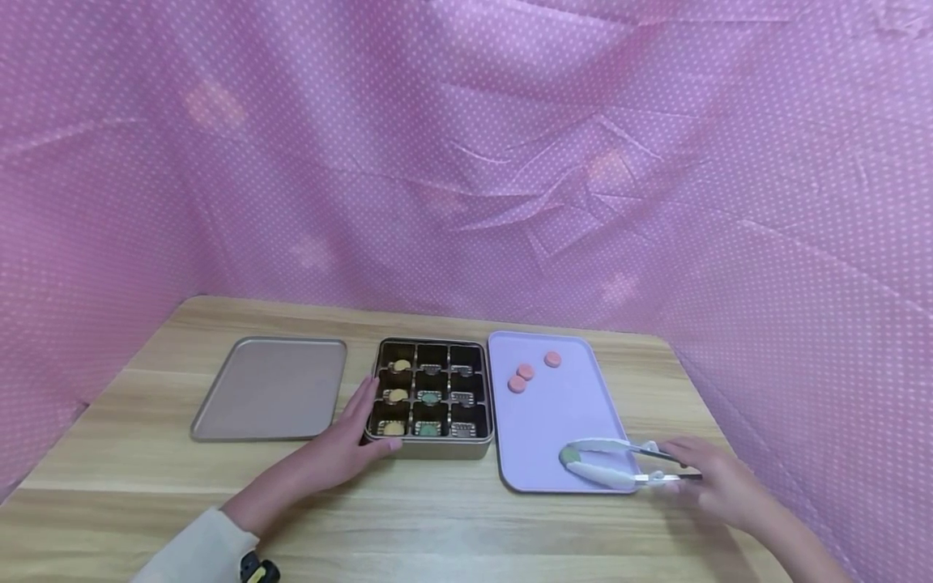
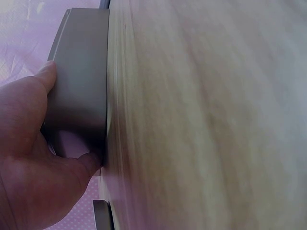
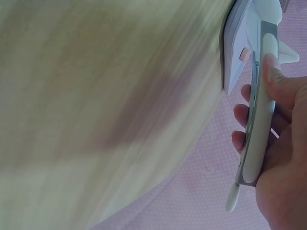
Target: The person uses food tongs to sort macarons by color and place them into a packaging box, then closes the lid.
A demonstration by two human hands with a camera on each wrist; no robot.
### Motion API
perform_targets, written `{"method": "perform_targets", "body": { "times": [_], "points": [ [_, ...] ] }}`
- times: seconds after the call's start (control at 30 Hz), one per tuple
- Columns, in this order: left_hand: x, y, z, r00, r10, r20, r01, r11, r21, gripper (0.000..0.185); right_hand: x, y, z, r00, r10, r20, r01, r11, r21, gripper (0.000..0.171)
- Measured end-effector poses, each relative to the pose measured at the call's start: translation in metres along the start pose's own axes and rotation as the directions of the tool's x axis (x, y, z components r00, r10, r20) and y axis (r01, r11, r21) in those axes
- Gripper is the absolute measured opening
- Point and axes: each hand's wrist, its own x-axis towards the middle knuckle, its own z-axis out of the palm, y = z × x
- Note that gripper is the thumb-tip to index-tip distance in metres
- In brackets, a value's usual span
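Pale sleeve [image 1: 200, 551] and dark wristband [image 1: 258, 569] with a yellow mark, lower left, lead to a person's left hand [image 1: 342, 452] at the near edge of the bench [image 1: 408, 526]. That hand lies open at the near-left corner of a bronze-coloured box [image 1: 445, 450], its fingers straight along the left wall and its thumb against the near wall. Stationed by the far edge, the box has nine dark compartments in three rows. Yellow rounds [image 1: 396, 395] sit in all three of its left column; green rounds [image 1: 428, 431] occupy the middle and near compartments of the centre column.

Toward the bench's right edge, the right hand [image 1: 717, 478] grips a pair of tongs [image 1: 603, 476], thumb pressed on one handle and fingers curled round the other side. White tips stand either side of a single green piece [image 1: 568, 457] at the near end of a lilac tray [image 1: 535, 429]; whether it is lifted cannot be told. Three pink rounds [image 1: 552, 359] lie at the tray's far end, two touching, one apart. Nearer the far-left corner rests a flat, rimmed metal plate [image 1: 280, 393]. Pink dotted cloth [image 1: 408, 162] hangs behind.
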Motion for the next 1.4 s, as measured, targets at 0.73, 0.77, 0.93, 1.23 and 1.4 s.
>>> {"method": "perform_targets", "body": {
  "times": [0.73, 0.77, 0.93, 1.23, 1.4],
  "points": [
    [0.000, -0.001, 0.000, 1.000, 0.007, 0.003, -0.007, 1.000, 0.005, 0.112, 0.003, -0.006, 0.008, 0.994, -0.016, -0.110, 0.009, 0.998, -0.062, 0.056],
    [0.000, -0.001, 0.000, 1.000, 0.008, 0.002, -0.009, 1.000, 0.006, 0.112, 0.004, -0.008, 0.008, 0.993, -0.013, -0.118, 0.006, 0.998, -0.062, 0.056],
    [0.000, 0.000, -0.001, 1.000, 0.011, 0.002, -0.011, 1.000, 0.007, 0.112, 0.009, -0.015, 0.010, 0.992, 0.018, -0.122, -0.024, 0.999, -0.043, 0.057],
    [0.000, 0.001, 0.000, 1.000, 0.011, 0.003, -0.011, 1.000, 0.002, 0.112, 0.019, -0.028, 0.012, 0.987, 0.005, -0.159, -0.010, 0.999, -0.035, 0.057],
    [-0.001, 0.001, 0.000, 1.000, 0.008, 0.006, -0.008, 1.000, -0.005, 0.112, 0.026, -0.034, 0.016, 0.979, -0.018, -0.202, 0.008, 0.999, -0.052, 0.059]
  ]
}}
